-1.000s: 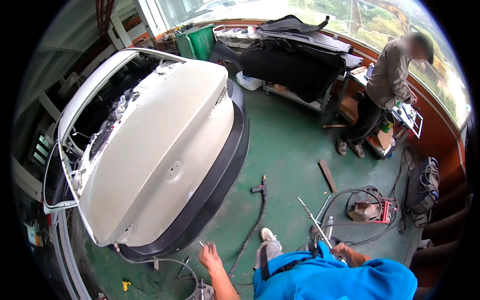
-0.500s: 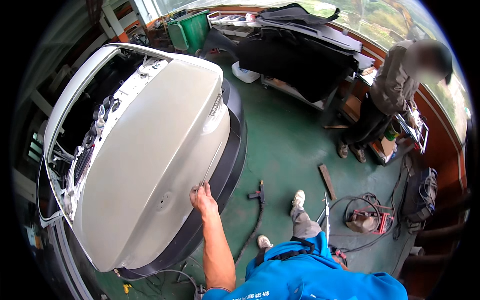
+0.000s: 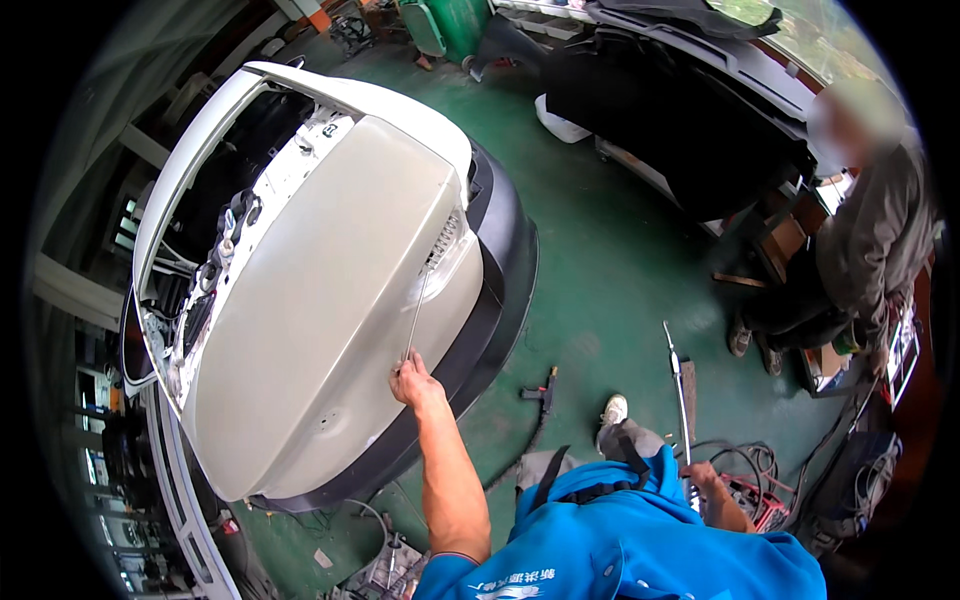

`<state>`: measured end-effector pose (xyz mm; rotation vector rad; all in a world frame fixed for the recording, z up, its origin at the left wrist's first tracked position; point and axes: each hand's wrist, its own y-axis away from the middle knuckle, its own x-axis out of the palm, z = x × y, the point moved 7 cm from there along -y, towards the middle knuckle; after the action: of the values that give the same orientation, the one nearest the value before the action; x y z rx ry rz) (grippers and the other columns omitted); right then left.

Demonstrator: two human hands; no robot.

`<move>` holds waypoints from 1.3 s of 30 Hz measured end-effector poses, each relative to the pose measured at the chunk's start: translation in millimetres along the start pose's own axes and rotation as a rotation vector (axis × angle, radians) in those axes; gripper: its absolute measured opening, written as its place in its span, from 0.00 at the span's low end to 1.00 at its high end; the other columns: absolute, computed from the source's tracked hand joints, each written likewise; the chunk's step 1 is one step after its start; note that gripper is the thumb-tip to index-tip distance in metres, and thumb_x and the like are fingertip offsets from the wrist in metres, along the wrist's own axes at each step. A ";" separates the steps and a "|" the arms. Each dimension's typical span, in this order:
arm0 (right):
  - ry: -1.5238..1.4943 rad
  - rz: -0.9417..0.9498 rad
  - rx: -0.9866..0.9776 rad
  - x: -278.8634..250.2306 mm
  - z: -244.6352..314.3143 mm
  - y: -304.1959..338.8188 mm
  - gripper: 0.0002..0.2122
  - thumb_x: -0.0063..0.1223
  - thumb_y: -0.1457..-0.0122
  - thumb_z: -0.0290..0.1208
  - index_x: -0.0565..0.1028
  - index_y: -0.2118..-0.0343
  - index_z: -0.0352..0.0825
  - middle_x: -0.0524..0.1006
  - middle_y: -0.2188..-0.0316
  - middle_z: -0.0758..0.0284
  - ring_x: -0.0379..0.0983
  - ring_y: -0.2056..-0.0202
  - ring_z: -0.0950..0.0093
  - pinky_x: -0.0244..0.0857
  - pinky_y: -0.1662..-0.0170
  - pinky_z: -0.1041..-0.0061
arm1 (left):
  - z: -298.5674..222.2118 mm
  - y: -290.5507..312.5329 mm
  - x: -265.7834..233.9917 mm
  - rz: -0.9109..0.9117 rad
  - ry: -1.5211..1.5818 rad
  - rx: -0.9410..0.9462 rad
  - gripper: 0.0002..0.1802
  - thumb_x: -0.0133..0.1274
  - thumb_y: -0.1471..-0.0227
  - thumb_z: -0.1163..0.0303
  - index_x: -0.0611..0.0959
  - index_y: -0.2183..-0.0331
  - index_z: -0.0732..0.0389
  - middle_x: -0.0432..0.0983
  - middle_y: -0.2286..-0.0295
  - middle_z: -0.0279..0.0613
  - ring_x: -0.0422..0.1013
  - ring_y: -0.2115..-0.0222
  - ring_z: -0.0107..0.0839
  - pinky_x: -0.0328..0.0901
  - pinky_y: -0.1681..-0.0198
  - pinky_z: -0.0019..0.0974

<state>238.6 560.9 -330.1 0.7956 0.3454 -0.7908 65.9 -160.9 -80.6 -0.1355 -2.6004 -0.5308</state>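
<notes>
Rod [image 3: 417, 316] clamped in L grip [image 3: 415, 382], tip near vent [image 3: 443, 240] on car [image 3: 300, 310] at left; R grip [image 3: 703, 478] closed on long tool [image 3: 682, 392]; prob. lining-up step, next move needs steady tip

Grn floor [image 3: 600, 270]: blk gun [image 3: 541, 394] w/ hose [image 3: 538, 432] trailing. Plank [image 3: 688, 398] rt of gun; cables [image 3: 765, 462] lower rt; wht tub [image 3: 560, 122] well beyond; pale scrap [image 3: 322, 558] lower lt.

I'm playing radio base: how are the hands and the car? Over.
Left hand: gripping thin rod, tip near wavy strip on pale car. Right hand: holding long metal tool. Underfoot: black gun-shaped tool.
</notes>
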 end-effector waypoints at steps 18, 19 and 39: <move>-0.052 0.048 0.334 -83.4 30.9 -54.0 0.11 0.50 0.41 0.34 0.79 0.61 0.35 0.80 0.62 0.53 0.76 0.62 0.47 0.74 0.59 0.58 | 24.9 -8.2 47.4 0.040 0.061 0.011 0.26 0.49 0.48 0.83 0.66 0.47 0.76 0.71 0.53 0.56 0.73 0.53 0.48 0.70 0.45 0.44; -0.031 0.068 0.332 -82.2 31.9 -58.6 0.11 0.49 0.41 0.35 0.79 0.61 0.35 0.80 0.62 0.53 0.77 0.62 0.47 0.74 0.59 0.58 | 25.5 -10.1 50.4 0.026 0.084 -0.005 0.27 0.49 0.48 0.82 0.65 0.46 0.77 0.71 0.53 0.57 0.73 0.53 0.49 0.70 0.44 0.43; 0.245 0.214 0.204 -48.1 11.8 -109.9 0.20 0.48 0.40 0.51 0.79 0.55 0.43 0.80 0.58 0.54 0.78 0.57 0.55 0.72 0.54 0.60 | 44.2 -15.2 97.5 0.044 -0.013 -0.148 0.20 0.45 0.44 0.77 0.71 0.52 0.81 0.75 0.55 0.59 0.75 0.54 0.46 0.73 0.50 0.40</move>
<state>124.6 527.8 -351.1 1.1065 0.3938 -0.5338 -42.0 -157.4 -75.3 -0.2457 -2.5629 -0.7087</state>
